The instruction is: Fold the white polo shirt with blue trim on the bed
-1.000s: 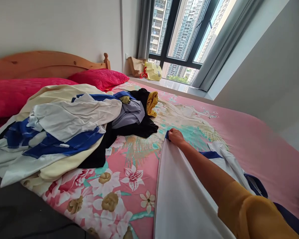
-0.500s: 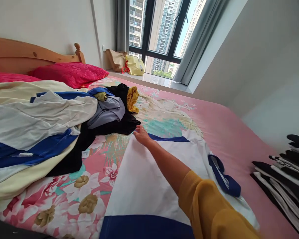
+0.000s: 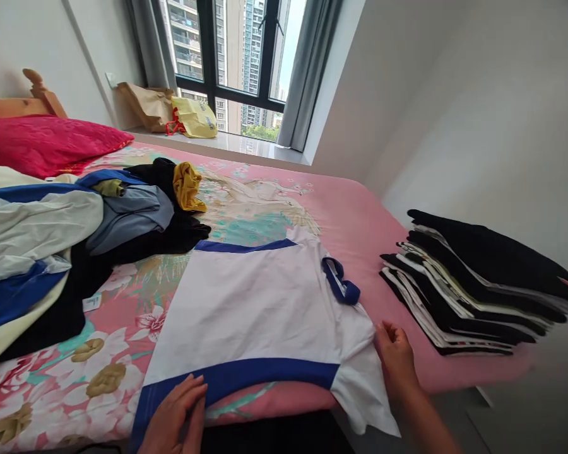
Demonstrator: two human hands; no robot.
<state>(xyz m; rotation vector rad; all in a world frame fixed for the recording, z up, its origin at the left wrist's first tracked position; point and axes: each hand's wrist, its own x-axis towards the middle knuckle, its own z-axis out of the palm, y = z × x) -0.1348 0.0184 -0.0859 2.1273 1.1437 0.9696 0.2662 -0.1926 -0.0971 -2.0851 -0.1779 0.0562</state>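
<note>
A white polo shirt with navy panels (image 3: 246, 302) lies spread on the bed, its navy collar (image 3: 341, 282) on the right. My left hand (image 3: 175, 416) is at the shirt's near hem corner, over the navy side panel, with fingers stretched out and the thumb slightly apart. Beside the near shoulder and sleeve is my right hand (image 3: 397, 356), its fingers loosely curved and apart at the edge of the white cloth. The near sleeve (image 3: 362, 388) hangs over the bed's edge.
A stack of folded clothes (image 3: 473, 290) stands on the right of the bed. Loose clothes (image 3: 38, 233) are heaped on the left, by a red pillow (image 3: 52, 142). Paper and yellow bags (image 3: 194, 118) sit on the windowsill. The floral sheet (image 3: 94, 372) covers the bed.
The arm that reached across to the shirt's far hem has drawn back. Both hands are now at its near side. The view has swung right, bringing the folded stack fully into sight.
</note>
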